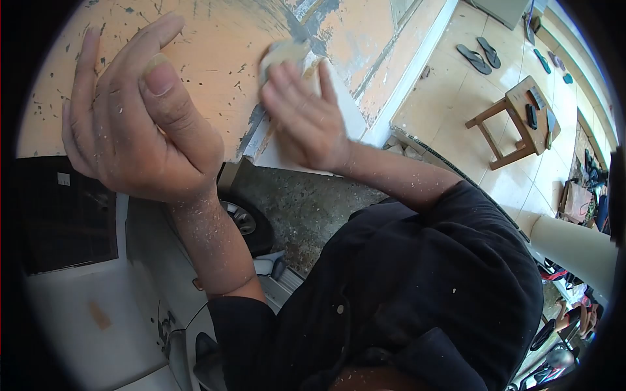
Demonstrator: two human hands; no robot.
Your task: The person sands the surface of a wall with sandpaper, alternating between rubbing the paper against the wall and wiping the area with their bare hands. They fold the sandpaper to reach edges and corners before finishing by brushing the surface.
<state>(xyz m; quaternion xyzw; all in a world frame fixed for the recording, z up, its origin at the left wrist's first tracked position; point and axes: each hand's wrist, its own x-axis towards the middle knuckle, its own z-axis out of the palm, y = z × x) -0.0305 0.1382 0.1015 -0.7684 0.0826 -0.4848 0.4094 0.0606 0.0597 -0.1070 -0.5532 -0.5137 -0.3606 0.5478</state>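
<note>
Through the head view, I have the left hand point(140, 124) half-open and apparently unloaded, before the peach panel point(215, 39). The right hand point(310, 120) lies blurred against a pale pad point(285, 53) on it; whether it grips, I cannot tell. Grey, scuffed patches run beside the pad, while peach paint, chipped in spots, covers much of the panel's left part.

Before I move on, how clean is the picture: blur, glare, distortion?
Head view: right hand smeared, probably by motion; left hand sharper, pale flecks visible. Head view: pale glare on the floor tiles; dark shirt hides folds. Head view: black rounded borders, lines bowing at right.
</note>
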